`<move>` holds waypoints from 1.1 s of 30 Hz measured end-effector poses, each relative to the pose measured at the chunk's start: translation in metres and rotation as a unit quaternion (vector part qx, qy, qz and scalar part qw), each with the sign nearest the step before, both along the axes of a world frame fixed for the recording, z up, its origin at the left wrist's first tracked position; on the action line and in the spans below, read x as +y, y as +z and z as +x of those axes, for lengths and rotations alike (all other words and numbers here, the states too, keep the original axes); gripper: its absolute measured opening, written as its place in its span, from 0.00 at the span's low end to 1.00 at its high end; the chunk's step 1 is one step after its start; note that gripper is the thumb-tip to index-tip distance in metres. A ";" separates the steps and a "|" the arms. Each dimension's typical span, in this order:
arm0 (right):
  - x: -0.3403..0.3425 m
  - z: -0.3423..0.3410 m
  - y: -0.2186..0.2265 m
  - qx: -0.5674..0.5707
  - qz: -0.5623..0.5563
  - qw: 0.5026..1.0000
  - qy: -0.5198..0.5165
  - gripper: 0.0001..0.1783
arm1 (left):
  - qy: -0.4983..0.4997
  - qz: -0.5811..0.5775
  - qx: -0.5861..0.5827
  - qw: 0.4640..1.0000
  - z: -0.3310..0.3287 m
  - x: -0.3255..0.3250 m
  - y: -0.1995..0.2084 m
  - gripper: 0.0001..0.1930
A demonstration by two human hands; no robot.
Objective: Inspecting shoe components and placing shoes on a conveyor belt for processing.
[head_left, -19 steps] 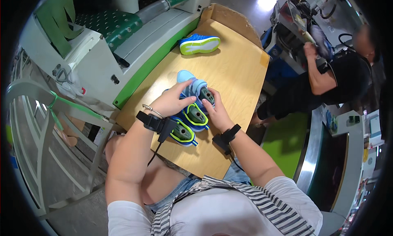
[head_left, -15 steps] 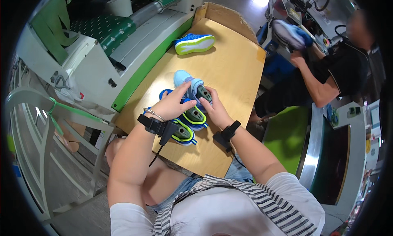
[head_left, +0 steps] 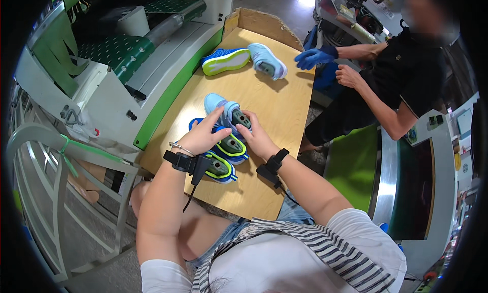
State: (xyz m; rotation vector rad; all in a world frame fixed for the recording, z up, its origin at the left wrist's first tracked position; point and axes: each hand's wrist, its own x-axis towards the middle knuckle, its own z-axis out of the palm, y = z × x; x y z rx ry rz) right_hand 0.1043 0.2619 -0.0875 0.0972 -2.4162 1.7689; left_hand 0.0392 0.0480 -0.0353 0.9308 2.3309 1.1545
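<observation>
A light blue sneaker (head_left: 214,103), with a dark green shoe last (head_left: 241,118) in its opening, lies between my hands. My left hand (head_left: 202,134) rests along its left side, fingers stretched and thumb spread toward the heel. At the heel, my right hand (head_left: 257,139) grips the sneaker between thumb and fingers. Just below it, partly under my left hand, sit a blue sneaker with lime trim (head_left: 232,146) and a second blue-and-lime sneaker (head_left: 219,169), both with lasts inside. Black straps with cabled devices circle both my wrists.
Farther up the wooden table (head_left: 277,105) are a blue sneaker with a lime sole (head_left: 225,62), on its side, and a pale blue-grey sneaker (head_left: 265,60). A co-worker's blue-gloved hand (head_left: 311,58) reaches over the right edge. A conveyor machine (head_left: 175,54) borders the left; metal railing (head_left: 61,191) stands nearer.
The co-worker has turned toward the table, and the pale blue-grey sneaker is now at its far end, tilted and slightly blurred. My hands keep nearly the same place on the light blue sneaker.
</observation>
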 end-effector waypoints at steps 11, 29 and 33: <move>0.000 0.001 -0.006 0.004 -0.003 1.000 0.000 0.29 | 0.004 -0.008 -0.001 1.000 0.004 -0.001 0.002 0.39; -0.008 -0.034 0.103 0.071 -0.203 0.971 0.101 0.24 | 0.022 0.407 -0.352 0.843 -0.016 0.000 0.040 0.36; 0.047 -0.119 0.093 0.218 0.159 0.963 0.013 0.26 | 0.027 0.474 -0.333 0.815 -0.033 -0.019 0.068 0.39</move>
